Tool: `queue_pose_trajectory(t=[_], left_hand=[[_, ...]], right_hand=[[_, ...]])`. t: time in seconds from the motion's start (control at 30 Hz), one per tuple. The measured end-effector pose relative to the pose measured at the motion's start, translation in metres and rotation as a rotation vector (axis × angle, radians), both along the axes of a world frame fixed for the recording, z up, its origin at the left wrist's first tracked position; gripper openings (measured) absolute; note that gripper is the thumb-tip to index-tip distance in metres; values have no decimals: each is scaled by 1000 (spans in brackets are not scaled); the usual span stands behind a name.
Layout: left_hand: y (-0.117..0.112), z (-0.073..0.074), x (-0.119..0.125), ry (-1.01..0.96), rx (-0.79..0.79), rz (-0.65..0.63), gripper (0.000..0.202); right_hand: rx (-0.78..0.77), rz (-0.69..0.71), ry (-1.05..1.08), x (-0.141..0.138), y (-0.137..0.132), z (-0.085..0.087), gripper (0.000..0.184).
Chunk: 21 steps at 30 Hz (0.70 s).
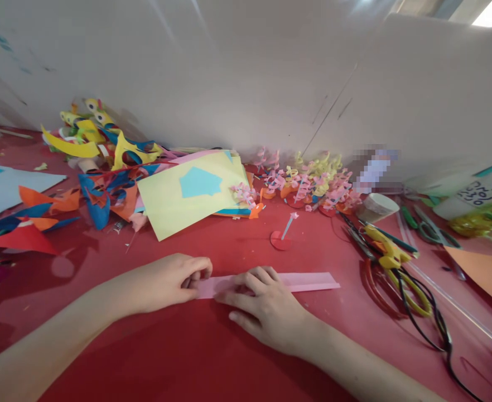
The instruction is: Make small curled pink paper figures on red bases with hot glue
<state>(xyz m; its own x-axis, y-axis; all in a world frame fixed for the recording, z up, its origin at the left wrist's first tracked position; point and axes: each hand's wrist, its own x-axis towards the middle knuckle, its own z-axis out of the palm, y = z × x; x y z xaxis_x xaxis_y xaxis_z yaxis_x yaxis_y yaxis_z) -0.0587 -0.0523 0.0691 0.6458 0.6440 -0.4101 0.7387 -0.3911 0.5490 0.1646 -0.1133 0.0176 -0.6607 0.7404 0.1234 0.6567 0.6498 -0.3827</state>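
A long pink paper strip (pixel 308 281) lies flat on the red table (pixel 212 357). My left hand (pixel 168 282) pinches the strip's left end, fingers curled shut on it. My right hand (pixel 266 307) rests on the strip's middle, fingers spread and pressing it down. The strip's right half sticks out free past my right hand.
A yellow sheet with a blue shape (pixel 187 192) and a heap of colored paper scraps (pixel 104 178) lie behind. Curled paper flowers (pixel 313 181), a small red disc with a stick (pixel 281 237), tape roll (pixel 376 206), yellow-handled scissors (pixel 392 257), green scissors (pixel 428 229) and orange paper (pixel 486 273) sit to the right.
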Motion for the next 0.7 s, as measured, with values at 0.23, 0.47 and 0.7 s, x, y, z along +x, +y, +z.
queue_pose_trajectory(t=[0.23,0.47,0.7], left_hand=[[3,2,-6,6,89,-47,13],[8,3,-4,-42,25,-45,24],[2,-6,5,64,182,-16,28]], right_hand=[[-15,-12,-51,-3,0,5,34],[23,-10,-76,-4,0,4,36],[6,-8,-48,-3,0,4,36]])
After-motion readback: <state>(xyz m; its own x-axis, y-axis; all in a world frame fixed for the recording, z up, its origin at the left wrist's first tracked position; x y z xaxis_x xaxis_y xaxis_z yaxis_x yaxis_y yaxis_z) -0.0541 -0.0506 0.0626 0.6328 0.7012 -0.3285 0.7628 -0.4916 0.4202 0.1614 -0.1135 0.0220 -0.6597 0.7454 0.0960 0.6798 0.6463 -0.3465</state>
